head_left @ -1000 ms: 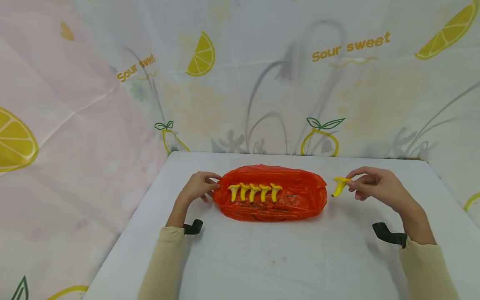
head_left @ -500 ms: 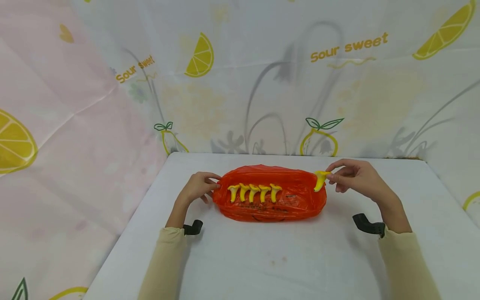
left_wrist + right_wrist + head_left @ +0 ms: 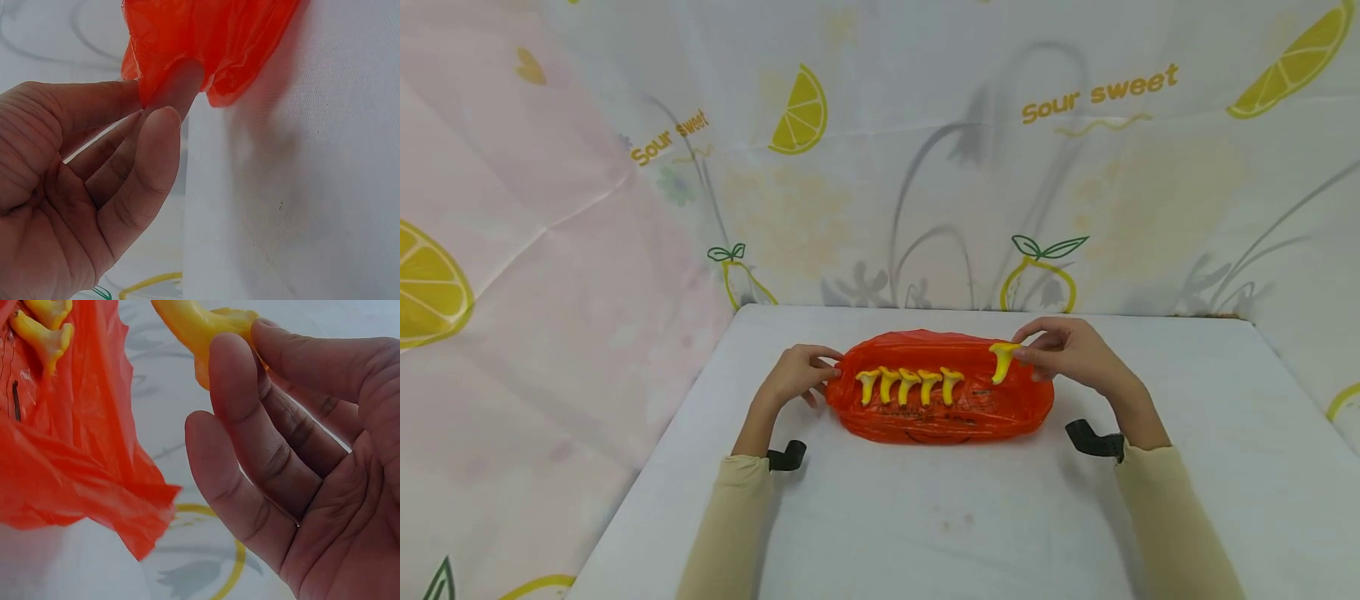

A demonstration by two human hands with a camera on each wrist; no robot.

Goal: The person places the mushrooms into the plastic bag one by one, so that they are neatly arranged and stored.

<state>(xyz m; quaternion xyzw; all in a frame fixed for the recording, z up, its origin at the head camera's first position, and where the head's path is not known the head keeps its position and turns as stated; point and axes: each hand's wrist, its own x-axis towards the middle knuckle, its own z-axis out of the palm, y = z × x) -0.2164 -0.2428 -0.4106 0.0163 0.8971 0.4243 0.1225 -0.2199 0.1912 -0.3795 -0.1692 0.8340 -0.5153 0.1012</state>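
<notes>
My right hand (image 3: 1071, 354) pinches a yellow chanterelle mushroom (image 3: 1002, 364) by its cap, stem pointing down, above the right part of a red plastic bag (image 3: 1011, 408). In the right wrist view, thumb and fingertips grip the cap of this mushroom (image 3: 187, 325). Several more yellow chanterelles (image 3: 909, 387) lie in a row inside the bag, left of its middle, caps toward the back. At the bag's left end, my left hand (image 3: 793, 373) holds the edge. The left wrist view shows its thumb and fingers at the red plastic (image 3: 206, 37).
The bag lies spread open on a white table (image 3: 955, 517), near its back edge. Behind stands a cloth (image 3: 910, 167) printed with lemons and words. A black wrist mount sits on each forearm.
My right hand has carried the chanterelle leftward, from beside the bag's right end to over its inside. The left hand stays at the bag's left edge.
</notes>
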